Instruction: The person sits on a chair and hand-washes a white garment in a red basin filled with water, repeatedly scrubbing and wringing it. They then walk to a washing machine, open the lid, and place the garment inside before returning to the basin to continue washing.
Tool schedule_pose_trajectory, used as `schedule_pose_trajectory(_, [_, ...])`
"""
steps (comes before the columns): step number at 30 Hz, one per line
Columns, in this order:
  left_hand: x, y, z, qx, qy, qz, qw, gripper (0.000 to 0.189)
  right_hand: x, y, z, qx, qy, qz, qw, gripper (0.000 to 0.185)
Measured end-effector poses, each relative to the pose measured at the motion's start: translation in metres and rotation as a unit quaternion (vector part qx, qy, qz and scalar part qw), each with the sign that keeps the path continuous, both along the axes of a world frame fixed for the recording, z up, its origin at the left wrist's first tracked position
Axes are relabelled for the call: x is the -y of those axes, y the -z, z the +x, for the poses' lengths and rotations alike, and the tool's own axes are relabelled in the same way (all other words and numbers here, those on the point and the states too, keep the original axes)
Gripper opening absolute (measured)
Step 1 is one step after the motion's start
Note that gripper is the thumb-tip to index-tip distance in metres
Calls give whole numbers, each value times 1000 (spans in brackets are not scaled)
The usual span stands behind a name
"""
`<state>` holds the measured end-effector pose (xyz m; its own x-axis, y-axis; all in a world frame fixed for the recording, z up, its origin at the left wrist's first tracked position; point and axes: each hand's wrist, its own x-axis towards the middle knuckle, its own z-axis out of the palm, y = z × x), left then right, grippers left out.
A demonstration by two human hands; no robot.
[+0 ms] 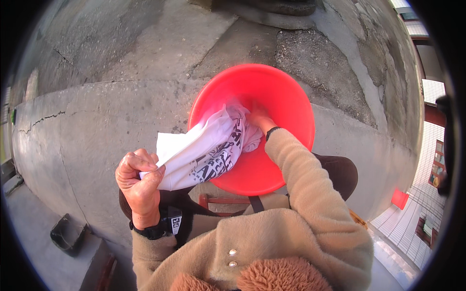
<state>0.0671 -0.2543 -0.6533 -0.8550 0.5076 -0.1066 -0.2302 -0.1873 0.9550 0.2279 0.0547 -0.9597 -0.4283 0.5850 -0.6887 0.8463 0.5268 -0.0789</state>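
A white printed cloth garment (pixel 196 149) stretches from my left hand down into a red plastic basin (pixel 291 145). My left hand (pixel 140 174) pinches its edge between thumb and fingers, outside the basin's left rim. Black lettering covers the lower side of the fabric, and its far end lies bunched inside the basin. Down in the basin, my right hand (pixel 259 113) is against or right beside that bunched end. Its fingers are blurred and partly hidden, so their grip does not show.
Cracked concrete ground (pixel 109 109) surrounds the basin, with a rough gravelly patch (pixel 324 69) beyond it. A red stool-like frame (pixel 218 200) shows between my legs. At lower left lies a black scoop-shaped container (pixel 68 234). A small red object (pixel 399 198) stands at right near a tiled wall.
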Motion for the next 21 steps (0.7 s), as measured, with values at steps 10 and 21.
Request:
schedule_pose_trajectory(10, [-18,-5,-6,-49,36,-157,986,20,13,112,18,-8,-11,-35,999,43])
schedule_pose_trajectory(21, [19,1,-23,-141,207,-369,895,20,-13,71,5,-129,-33,-47,990,42])
